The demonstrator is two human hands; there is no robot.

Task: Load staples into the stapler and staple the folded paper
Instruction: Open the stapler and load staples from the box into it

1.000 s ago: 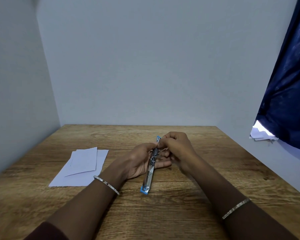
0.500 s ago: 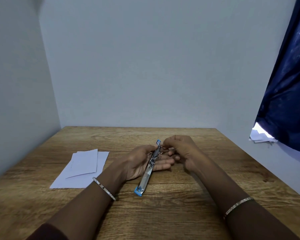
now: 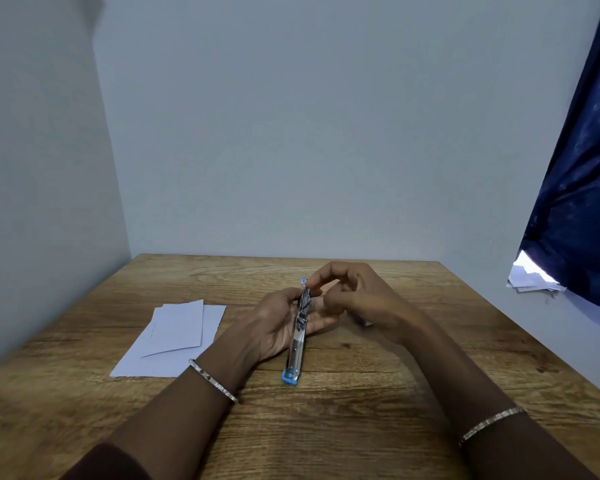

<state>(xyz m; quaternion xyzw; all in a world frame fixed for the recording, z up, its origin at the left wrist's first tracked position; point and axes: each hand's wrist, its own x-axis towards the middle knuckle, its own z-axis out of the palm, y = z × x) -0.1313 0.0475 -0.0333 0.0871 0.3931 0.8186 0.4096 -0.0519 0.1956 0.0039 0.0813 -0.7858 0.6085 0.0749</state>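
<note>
A blue and silver stapler (image 3: 298,344) is swung fully open at the middle of the wooden table (image 3: 361,427). Its near blue end rests on the wood and its far end points up. My left hand (image 3: 284,323) cradles it palm up around the hinge. My right hand (image 3: 357,299) has thumb and forefinger pinched at the stapler's raised far tip; whether they hold staples cannot be made out. A small pale object (image 3: 364,321) peeks out under my right hand. The folded white paper (image 3: 177,330) lies flat to the left.
Grey walls close the table at the back and left. A dark blue curtain (image 3: 582,188) hangs at the right, with a stack of white papers (image 3: 530,280) on a ledge beneath it. Both wrists carry thin bangles.
The stapler's near end has swung slightly right and now lies almost straight toward me. My right fingers have lifted from beside the hinge up to the stapler's far tip.
</note>
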